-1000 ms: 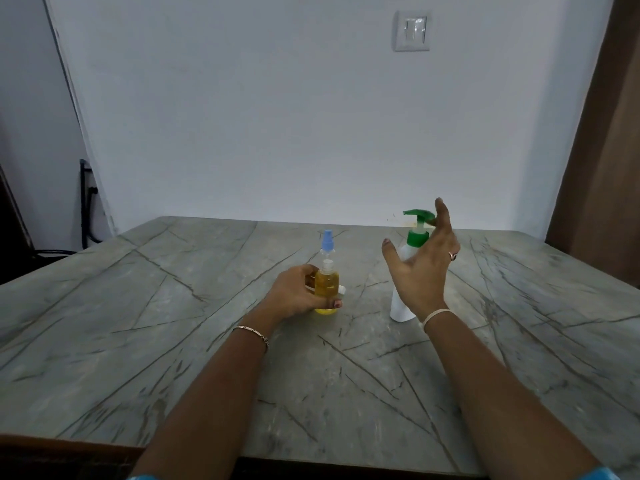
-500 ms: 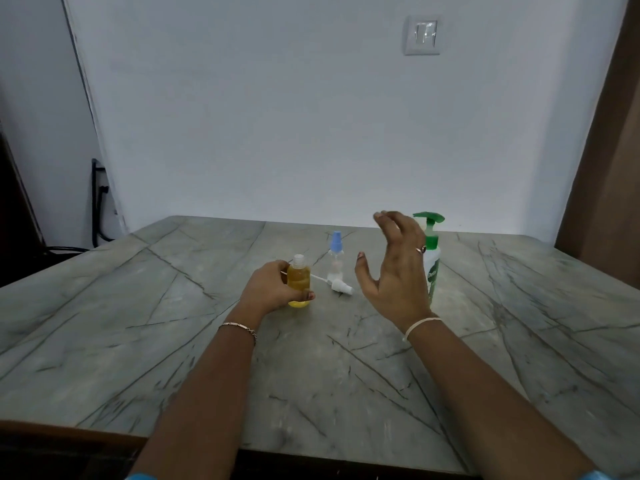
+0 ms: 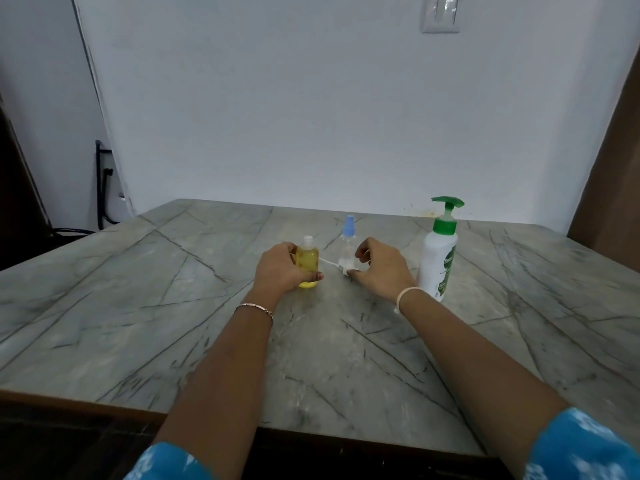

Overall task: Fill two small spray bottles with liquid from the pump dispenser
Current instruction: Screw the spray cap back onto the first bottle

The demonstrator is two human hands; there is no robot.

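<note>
The yellow bottle (image 3: 307,262) is gripped in the left hand (image 3: 280,271); a loose spray top (image 3: 345,270) on the tabletop (image 3: 173,306) is pinched by the right hand (image 3: 382,271).

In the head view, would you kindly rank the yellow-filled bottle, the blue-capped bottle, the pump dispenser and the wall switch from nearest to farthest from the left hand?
1. The yellow-filled bottle: in the grip of the left hand.
2. The blue-capped bottle: just to its right, slightly farther back.
3. The pump dispenser: standing farther right.
4. The wall switch: mounted high at the back.
</note>
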